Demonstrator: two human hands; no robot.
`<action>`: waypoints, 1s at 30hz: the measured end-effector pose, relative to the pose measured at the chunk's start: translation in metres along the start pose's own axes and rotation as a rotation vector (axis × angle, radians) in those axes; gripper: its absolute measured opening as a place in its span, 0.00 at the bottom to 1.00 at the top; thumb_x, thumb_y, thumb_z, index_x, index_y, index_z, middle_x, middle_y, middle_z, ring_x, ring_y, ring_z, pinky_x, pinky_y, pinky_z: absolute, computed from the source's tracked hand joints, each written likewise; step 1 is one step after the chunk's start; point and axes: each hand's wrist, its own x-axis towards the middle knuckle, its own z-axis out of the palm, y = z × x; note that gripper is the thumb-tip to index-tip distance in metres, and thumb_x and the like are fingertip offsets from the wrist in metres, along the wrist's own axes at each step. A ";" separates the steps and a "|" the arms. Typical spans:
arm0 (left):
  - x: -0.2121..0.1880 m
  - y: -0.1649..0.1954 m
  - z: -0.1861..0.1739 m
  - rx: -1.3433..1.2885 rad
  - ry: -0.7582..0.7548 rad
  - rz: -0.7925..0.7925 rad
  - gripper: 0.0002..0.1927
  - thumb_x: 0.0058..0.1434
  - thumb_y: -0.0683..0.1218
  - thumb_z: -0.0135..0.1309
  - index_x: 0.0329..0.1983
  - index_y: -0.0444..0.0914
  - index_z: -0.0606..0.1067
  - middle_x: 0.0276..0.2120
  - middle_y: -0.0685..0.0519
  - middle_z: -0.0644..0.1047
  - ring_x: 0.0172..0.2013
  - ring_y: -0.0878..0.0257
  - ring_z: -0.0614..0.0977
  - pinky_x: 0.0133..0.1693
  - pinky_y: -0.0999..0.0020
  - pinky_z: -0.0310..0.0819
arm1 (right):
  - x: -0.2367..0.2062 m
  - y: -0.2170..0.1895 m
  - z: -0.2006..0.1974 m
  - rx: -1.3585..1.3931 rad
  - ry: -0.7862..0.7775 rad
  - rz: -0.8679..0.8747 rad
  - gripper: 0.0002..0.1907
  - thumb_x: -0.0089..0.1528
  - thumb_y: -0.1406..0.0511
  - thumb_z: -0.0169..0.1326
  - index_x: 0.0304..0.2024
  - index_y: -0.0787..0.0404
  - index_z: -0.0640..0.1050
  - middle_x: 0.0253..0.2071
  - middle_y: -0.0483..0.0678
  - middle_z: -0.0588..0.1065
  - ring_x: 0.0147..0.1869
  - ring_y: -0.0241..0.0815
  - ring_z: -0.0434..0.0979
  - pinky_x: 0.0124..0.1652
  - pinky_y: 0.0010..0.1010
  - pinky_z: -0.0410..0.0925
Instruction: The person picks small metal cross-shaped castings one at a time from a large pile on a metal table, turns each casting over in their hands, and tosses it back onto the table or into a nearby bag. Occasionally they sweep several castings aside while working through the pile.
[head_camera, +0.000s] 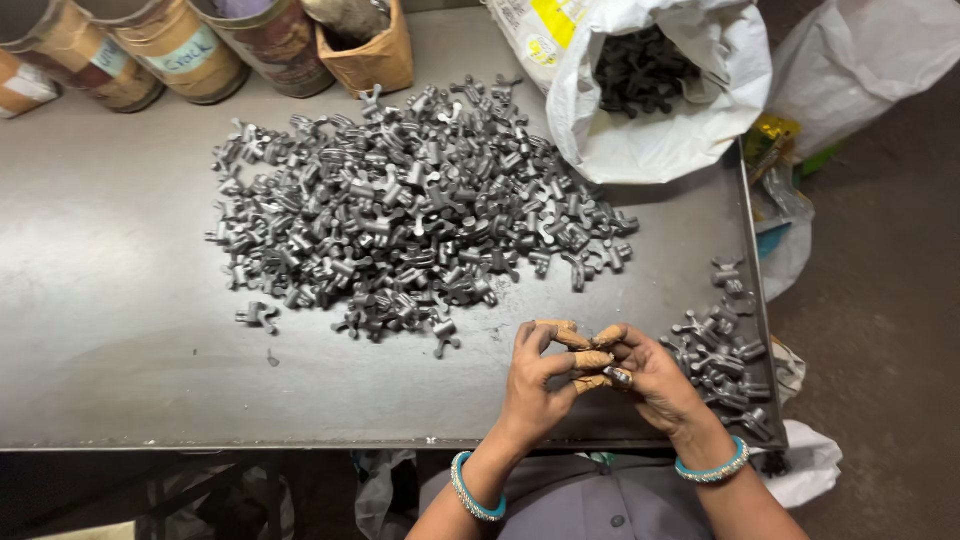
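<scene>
Low in the frame, right of centre, the left hand and right hand meet over the counter, taped fingers pinched together on one small dark part held between them. That part is barely visible, so a loose pinch could likely let it drop and roll off the near edge. The sorted parts at right lie close to the counter's right rim, and a nudge from the wrist could push some over, while the big pile sits well apart.
</scene>
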 end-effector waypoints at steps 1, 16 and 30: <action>0.002 0.004 0.001 0.020 0.005 0.030 0.18 0.49 0.41 0.69 0.45 0.47 0.84 0.46 0.53 0.78 0.53 0.50 0.75 0.55 0.56 0.71 | -0.001 -0.001 -0.002 0.039 -0.030 0.004 0.22 0.58 0.72 0.64 0.54 0.65 0.72 0.49 0.51 0.77 0.51 0.39 0.80 0.49 0.29 0.73; -0.002 -0.020 0.006 -0.295 -0.001 -0.417 0.07 0.60 0.41 0.61 0.41 0.35 0.80 0.36 0.51 0.80 0.39 0.61 0.81 0.43 0.65 0.77 | -0.009 -0.009 -0.013 -0.068 0.060 0.085 0.20 0.59 0.68 0.64 0.52 0.65 0.73 0.40 0.53 0.80 0.40 0.42 0.80 0.34 0.29 0.72; -0.004 -0.034 -0.018 0.374 0.147 -0.151 0.16 0.52 0.47 0.70 0.42 0.40 0.80 0.44 0.49 0.80 0.49 0.49 0.74 0.50 0.55 0.68 | 0.021 -0.042 0.011 -0.586 0.104 0.279 0.24 0.57 0.66 0.64 0.53 0.66 0.70 0.33 0.58 0.81 0.29 0.42 0.77 0.23 0.27 0.65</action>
